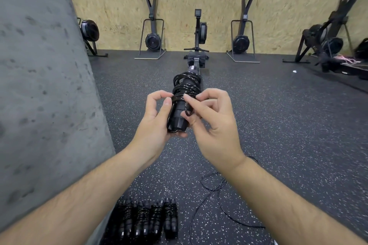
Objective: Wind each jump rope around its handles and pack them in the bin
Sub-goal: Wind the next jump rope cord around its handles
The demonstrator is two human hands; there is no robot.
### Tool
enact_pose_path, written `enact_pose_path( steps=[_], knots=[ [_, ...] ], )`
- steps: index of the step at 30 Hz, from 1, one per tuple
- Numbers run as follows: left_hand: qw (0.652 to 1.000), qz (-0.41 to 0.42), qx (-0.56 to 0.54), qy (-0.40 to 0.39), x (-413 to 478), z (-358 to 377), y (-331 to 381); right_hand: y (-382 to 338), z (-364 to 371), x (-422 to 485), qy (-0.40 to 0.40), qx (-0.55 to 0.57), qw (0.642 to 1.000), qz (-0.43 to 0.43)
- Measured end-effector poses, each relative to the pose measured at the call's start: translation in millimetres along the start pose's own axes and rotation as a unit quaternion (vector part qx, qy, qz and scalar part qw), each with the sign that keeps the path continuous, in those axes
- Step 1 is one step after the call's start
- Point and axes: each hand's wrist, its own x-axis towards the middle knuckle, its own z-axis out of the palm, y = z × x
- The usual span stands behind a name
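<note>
Four wound jump ropes (pixel 148 219) lie side by side on the gym floor (pixel 278 125) near the person's feet. The left hand (pixel 157 117) grips a fifth rope bundle (pixel 183 101) by its handles at chest height, while the right hand (pixel 211 119) pinches the rope's last loop to tuck it. One loose rope (pixel 211 195) remains unwound; no bin is in view.

Both forearms outstretched, left hand (pixel 157 113) and right hand (pixel 215 123) curled, fingers pinching.

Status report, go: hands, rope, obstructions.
Left hand grips wound jump rope; right hand pinches its loose end. Wound ropes on floor. Unwound rope remaining. No bin visible.
</note>
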Motion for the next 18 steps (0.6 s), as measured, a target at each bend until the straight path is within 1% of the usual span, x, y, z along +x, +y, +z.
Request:
enact_pose_path(
  steps=[4,8,10,13,15,18],
  knots=[
    [1.000,0.013,0.013,0.005,-0.9,-3.2,3.8,-0.1,-5.0,4.7,-0.032,-0.040,0.996,-0.072],
    [1.000,0.022,0.019,0.000,-4.4,-4.2,6.6,-3.2,-9.0,7.4,-0.062,-0.025,0.995,-0.078],
    [0.999,0.027,0.024,0.003,-5.7,-4.6,8.4,-6.1,-10.0,7.5,-0.081,-0.035,0.992,-0.092],
    [0.998,0.031,0.047,0.007,-7.3,-4.3,8.9,-6.2,-9.2,7.2,-0.087,-0.060,0.990,-0.097],
    [0.999,0.022,0.049,0.010,-8.2,-4.2,7.8,-5.4,-7.3,5.7,-0.094,-0.079,0.988,-0.092],
    [0.995,0.040,0.078,0.040,-7.0,-6.9,5.0,-5.4,-4.6,3.2,-0.102,-0.090,0.988,-0.066]
  ],
)
